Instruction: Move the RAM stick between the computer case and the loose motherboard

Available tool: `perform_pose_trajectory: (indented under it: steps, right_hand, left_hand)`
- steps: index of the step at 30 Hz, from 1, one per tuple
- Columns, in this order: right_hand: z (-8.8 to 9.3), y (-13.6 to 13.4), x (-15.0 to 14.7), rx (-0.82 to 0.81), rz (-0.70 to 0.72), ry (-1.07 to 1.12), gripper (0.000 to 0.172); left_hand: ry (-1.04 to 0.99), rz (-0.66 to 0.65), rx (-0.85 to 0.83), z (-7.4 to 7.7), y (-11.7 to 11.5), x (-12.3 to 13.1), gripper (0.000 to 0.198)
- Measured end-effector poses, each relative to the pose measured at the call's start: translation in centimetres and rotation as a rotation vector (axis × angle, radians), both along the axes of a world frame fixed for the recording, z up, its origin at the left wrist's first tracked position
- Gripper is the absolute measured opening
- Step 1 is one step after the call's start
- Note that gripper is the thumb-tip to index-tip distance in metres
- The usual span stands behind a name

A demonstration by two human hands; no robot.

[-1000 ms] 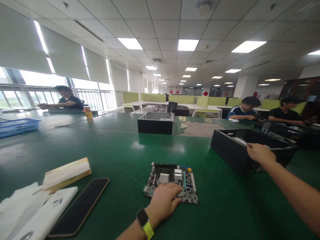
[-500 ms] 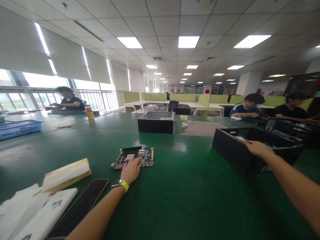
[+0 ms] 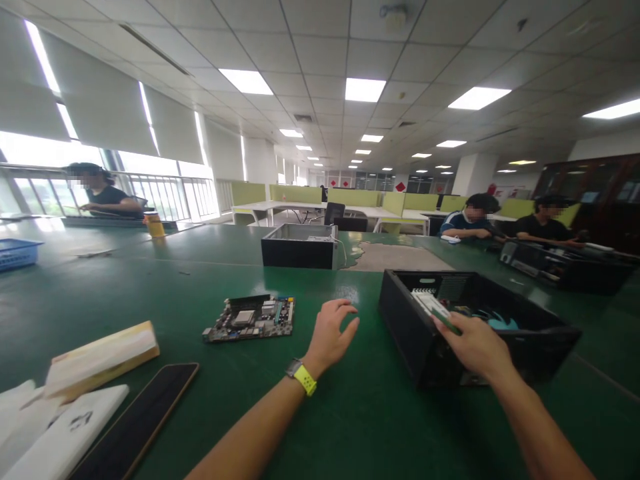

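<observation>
My right hand (image 3: 477, 347) is closed on a thin green strip (image 3: 449, 321), held tilted over the near left wall of a black computer case (image 3: 405, 333). A pale piece shows just beyond the strip; whether the two are joined I cannot tell. Inside the case are teal blades (image 3: 503, 321) and other parts, partly hidden by the hand and wall. My left hand (image 3: 327, 337), with a yellow-banded watch on its wrist, is raised over the table with fingers apart and nothing in them. To its left, a motherboard (image 3: 250, 319) lies flat on the green table (image 3: 350, 413).
A pale yellow-edged block (image 3: 105, 360), white packets (image 3: 65, 433) and a dark phone-like slab (image 3: 145, 420) lie at front left. A second case (image 3: 300, 253) stands behind the motherboard. Farther off are a blue basket (image 3: 17, 255), a yellow container (image 3: 154, 225) and several seated people.
My left hand has come off the motherboard and moved right. My right hand, still holding the strip, has come lower and left relative to the case. The view has turned slightly right.
</observation>
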State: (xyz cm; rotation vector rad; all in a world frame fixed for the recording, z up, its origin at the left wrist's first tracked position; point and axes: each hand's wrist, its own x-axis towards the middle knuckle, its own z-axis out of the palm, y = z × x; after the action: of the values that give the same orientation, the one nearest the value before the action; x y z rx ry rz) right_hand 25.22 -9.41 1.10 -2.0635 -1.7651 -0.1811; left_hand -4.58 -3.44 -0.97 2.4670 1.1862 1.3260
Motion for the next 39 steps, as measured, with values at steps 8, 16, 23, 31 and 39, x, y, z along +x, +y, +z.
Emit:
perform_pose_trajectory:
  steps: [8, 16, 23, 31, 39]
  right_hand:
    - [0.7, -10.8, -16.9, 0.002, 0.374, -0.017, 0.035]
    - [7.2, -9.7, -15.8, -0.131, 0.517, 0.184, 0.046]
    - [6.0, -0.5, -13.6, -0.123, 0.362, -0.208, 0.033]
    - [0.1, 2.4, -11.5, -0.324, 0.397, -0.369, 0.019]
    - [-1.0, 2.5, -11.2, -0.413, 0.427, -0.441, 0.022]
  left_hand:
    - [0.502, -0.575, -0.043, 7.0, -3.7, 2.2, 0.03]
    - [0.545, -0.507, -0.173, 7.6, -8.2, -7.5, 0.024]
    - [0.725, -0.368, -0.246, 8.8, -6.7, -5.5, 0.021]
    - [1.307, -0.289, -0.508, 5.0, -1.7, 3.0, 0.019]
    - [1.158, -0.247, -0.63, 1.5, -0.2, 2.8, 0.024]
